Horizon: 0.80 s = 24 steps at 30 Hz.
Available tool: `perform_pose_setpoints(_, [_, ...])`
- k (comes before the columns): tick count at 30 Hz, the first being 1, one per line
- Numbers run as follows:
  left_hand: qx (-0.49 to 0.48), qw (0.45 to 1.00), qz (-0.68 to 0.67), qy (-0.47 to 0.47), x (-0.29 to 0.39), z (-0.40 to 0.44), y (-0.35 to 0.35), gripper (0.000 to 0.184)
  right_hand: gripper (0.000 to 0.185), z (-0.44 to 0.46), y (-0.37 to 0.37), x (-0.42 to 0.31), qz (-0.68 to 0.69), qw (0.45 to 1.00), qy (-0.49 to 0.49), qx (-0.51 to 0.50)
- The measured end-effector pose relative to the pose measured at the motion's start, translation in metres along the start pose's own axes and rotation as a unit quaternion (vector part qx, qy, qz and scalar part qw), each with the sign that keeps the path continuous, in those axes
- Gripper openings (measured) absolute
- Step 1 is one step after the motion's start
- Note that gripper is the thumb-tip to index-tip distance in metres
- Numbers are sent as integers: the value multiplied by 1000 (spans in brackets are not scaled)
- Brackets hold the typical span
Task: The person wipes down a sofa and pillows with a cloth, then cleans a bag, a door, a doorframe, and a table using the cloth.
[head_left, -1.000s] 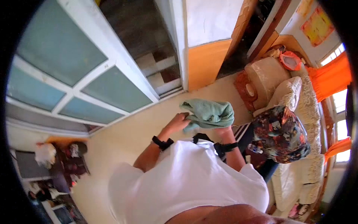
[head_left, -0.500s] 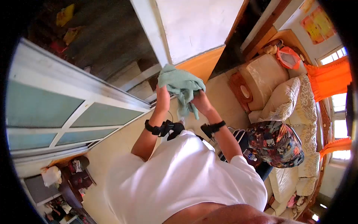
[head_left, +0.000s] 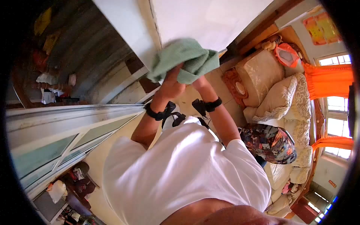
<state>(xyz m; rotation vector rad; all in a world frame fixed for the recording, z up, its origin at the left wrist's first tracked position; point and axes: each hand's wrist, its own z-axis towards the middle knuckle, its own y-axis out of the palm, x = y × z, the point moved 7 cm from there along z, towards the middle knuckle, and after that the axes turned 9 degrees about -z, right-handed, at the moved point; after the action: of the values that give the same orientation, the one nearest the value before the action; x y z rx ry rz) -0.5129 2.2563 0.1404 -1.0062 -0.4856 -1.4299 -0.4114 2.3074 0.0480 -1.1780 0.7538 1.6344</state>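
Note:
A pale green cloth (head_left: 200,62), bunched and folded over, is held up at the white wall section (head_left: 210,18). My left hand (head_left: 173,85) is closed on its underside, with the fingertips tucked beneath the fabric. Close beside it, my right hand (head_left: 200,81) grips the lower right part of the cloth, most of its fingers hidden under the folds. Black straps with small devices circle both wrists.
To the left is a sliding door (head_left: 48,153) with glass panes, beside a dark opening. On the right, a person in a patterned top (head_left: 268,142) is near a cream sofa (head_left: 277,180) with cushions. Orange curtains (head_left: 328,80) hang by the windows.
Both hands have raised the cloth higher against the wall. Its hanging end is now gathered up, and my left hand has turned inward beneath it. The view has shifted.

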Motion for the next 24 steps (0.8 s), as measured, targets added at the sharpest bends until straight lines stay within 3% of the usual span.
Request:
perform_pose_setpoints(2, [0,989,23,-147,-31,-17,15,48,59,-13,-3,23,144,980,137,32])
perform_pose_setpoints(6, [-94,955,-55,-275,-115,-43,60,53,56,-46,-24,116,244,945,215,30])
perform_pose_setpoints(9, [-56,976,-65,-200,-80,-11,52,51,56,-30,-40,111,318,916,239,47])
perform_pose_setpoints(10, [-29,977,-98,-188,-61,-2,46,55,55,-19,-55,103,131,973,187,19])
perform_pose_setpoints(11, [-2,976,-129,-174,-43,8,40,60,56,-7,-68,72,68,991,112,-11])
perform_pose_setpoints(12, [-10,992,-77,-100,-14,16,29,65,57,3,-81,41,7,999,34,-31])
perform_pose_setpoints(14, [7,992,-100,-82,6,23,23,72,65,24,-113,-19,30,984,-176,-2])
perform_pose_setpoints(16, [70,953,-146,-256,1,34,36,69,68,38,-149,-74,72,942,-326,22])
perform_pose_setpoints(17, [109,920,-171,-335,1,36,43,68,72,53,-168,-68,38,987,-149,47])
perform_pose_setpoints(19, [110,912,-159,-361,-14,58,68,70,76,64,-208,-31,11,997,28,72])
perform_pose_setpoints(24, [-8,972,-68,-227,-54,124,150,74,77,31,-257,-15,66,997,33,31])
